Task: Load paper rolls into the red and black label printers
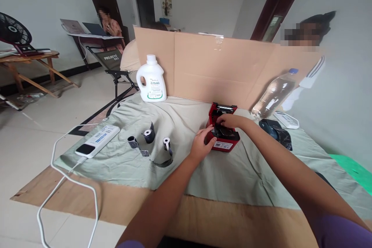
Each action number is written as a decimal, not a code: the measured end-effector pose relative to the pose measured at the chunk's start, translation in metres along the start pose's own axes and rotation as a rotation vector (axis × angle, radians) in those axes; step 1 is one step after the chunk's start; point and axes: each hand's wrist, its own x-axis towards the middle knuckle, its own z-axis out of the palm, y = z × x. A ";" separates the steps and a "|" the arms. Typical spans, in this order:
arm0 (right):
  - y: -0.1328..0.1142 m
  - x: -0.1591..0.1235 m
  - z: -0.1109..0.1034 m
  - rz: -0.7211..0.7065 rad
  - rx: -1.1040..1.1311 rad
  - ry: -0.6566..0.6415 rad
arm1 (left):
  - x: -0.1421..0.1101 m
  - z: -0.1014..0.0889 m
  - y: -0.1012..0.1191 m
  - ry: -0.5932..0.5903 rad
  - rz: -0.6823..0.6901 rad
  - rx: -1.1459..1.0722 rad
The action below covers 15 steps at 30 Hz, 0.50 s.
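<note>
A small red and black label printer [223,145] stands on the cloth with its lid tipped up at the back. My left hand [201,142] grips its left side, thumb toward the front and fingers along the upper edge. Over the open compartment, my right hand [228,121] reaches in with fingers curled down. Its fingertips are partly hidden, and I cannot make out what they hold. To the left lie three small dark rolls with loose tails: one roll [131,142], another roll [148,135] with a white core, and a third roll [166,144] nearer my left hand.
A white jug [151,79] stands before a cardboard screen [203,66]. A clear bottle [274,92] leans at the right, near a dark pouch-like item [276,133] and a white device [286,120]. At left lies a white power bank [98,141] with a cable [55,155]. Two people are beyond.
</note>
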 end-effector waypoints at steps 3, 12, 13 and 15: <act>-0.005 0.007 0.008 0.106 -0.070 -0.087 | 0.000 0.000 0.000 -0.002 -0.010 0.004; -0.006 -0.015 0.000 0.010 0.105 -0.043 | 0.000 -0.001 0.002 -0.001 -0.013 0.003; -0.006 -0.023 -0.004 -0.021 0.249 -0.012 | 0.001 -0.002 0.002 0.000 -0.007 0.000; -0.009 -0.039 -0.009 -0.058 0.576 0.051 | 0.001 -0.002 0.003 -0.002 0.002 -0.005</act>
